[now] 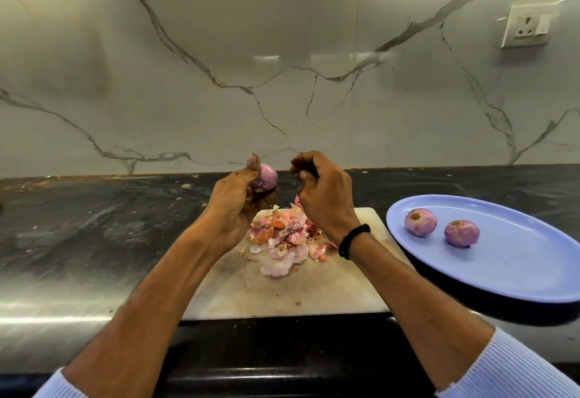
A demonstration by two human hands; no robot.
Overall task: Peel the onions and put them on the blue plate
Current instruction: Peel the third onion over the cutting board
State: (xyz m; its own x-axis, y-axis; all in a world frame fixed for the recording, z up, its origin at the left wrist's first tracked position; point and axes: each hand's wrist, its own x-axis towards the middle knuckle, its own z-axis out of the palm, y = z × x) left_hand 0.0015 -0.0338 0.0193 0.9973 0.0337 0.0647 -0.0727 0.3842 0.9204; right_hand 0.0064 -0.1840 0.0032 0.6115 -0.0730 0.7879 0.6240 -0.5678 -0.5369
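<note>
Your left hand (pixel 233 206) has the onion (pixel 266 177) up in the air, over the far edge of the cutting board (pixel 282 297). Its fingers are wrapped round the underside and the thumb stands up along the side. The onion looks smooth and pale purple, most of its dry skin off.

Your right hand (pixel 320 196) hangs just beside the onion, apart from it, with the fingers curled in tight. I can't tell whether there's a shred of skin pinched in there.

Now the handling. That onion should be light and firm, and it won't crush. Bared like this it's likely slick, so cup it round the belly as you do. Pick any leftover skin from the root or tip end, where a papery edge lifts and tears easily.

Here's the count: three onions in view. One is in your left hand and two peeled ones (pixel 420 222) (pixel 461 233) sit near each other, not touching, on the blue plate (pixel 502 287). There's one plate, toward the counter's (pixel 94 225) near right, and one board at the middle of its near edge. One heap of peelings (pixel 282 237) lies on the board's far half, below your hands.
</note>
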